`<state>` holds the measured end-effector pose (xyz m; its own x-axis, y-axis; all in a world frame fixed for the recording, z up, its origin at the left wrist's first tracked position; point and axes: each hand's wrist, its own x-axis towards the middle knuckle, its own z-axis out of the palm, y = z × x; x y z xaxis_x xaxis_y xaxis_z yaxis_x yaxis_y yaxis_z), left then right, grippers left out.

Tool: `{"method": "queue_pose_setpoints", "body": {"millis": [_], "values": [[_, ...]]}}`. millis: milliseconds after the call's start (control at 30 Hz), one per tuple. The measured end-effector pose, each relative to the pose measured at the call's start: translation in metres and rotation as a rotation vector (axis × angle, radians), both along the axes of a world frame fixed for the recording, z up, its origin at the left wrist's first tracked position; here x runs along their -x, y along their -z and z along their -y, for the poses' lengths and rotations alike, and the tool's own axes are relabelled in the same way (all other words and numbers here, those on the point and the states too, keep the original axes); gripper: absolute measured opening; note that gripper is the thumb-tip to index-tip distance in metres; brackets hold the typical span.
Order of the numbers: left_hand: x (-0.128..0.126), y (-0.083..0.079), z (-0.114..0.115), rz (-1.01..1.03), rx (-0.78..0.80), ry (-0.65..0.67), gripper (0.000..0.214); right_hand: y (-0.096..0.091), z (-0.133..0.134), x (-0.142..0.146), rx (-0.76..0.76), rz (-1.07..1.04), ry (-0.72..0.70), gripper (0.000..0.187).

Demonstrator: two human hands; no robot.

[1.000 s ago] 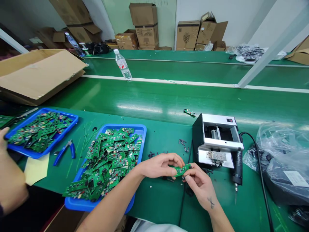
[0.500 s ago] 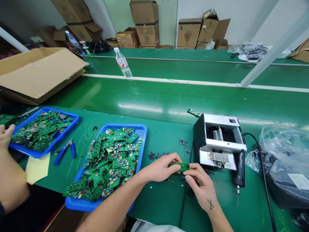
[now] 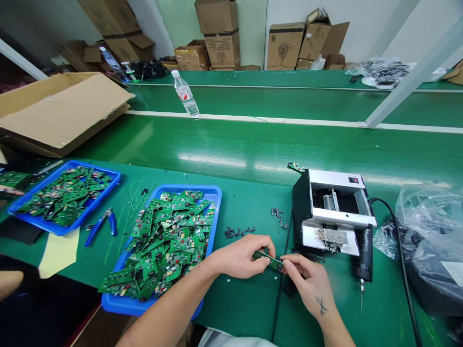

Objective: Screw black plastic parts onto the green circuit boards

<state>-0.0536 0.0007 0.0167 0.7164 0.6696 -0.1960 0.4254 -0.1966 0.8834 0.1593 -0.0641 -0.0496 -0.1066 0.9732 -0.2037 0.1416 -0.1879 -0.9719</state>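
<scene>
A narrow green circuit board (image 3: 274,263) is held over the green mat, sloping down to the right. My left hand (image 3: 245,255) pinches its left end between thumb and fingers. At the other end, my right hand (image 3: 307,278) has thumb and fingertips closed on the board near a black part, partly hidden by the fingers. Small black plastic pieces (image 3: 238,232) lie just beyond my left hand. Left of my forearm, a blue tray (image 3: 218,193) is heaped with similar boards.
At the right stand a silver-and-black machine (image 3: 338,217), an electric screwdriver (image 3: 364,260) and plastic bags (image 3: 430,231). Blue-handled cutters (image 3: 101,226) lie between the board tray and a second blue tray (image 3: 117,179). Another person's arm (image 3: 10,283) shows at the left edge. Behind stands a water bottle (image 3: 186,95).
The board has tipped, its right end now lower, and my right-hand fingers have shifted on that end. The other person's hand at the left has drawn back from the second tray.
</scene>
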Motion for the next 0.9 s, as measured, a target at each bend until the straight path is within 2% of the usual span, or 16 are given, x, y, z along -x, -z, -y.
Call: {"method": "queue_pose_setpoints", "body": {"millis": [567, 900], "values": [[-0.001, -0.002, 0.0, 0.004, -0.006, 0.035, 0.025, -0.015, -0.004, -0.004, -0.09, 0.023, -0.162, 0.021], [-0.004, -0.002, 0.003, -0.045, -0.087, 0.003, 0.024, -0.013, -0.005, -0.004, -0.045, 0.007, -0.128, 0.023]]}}
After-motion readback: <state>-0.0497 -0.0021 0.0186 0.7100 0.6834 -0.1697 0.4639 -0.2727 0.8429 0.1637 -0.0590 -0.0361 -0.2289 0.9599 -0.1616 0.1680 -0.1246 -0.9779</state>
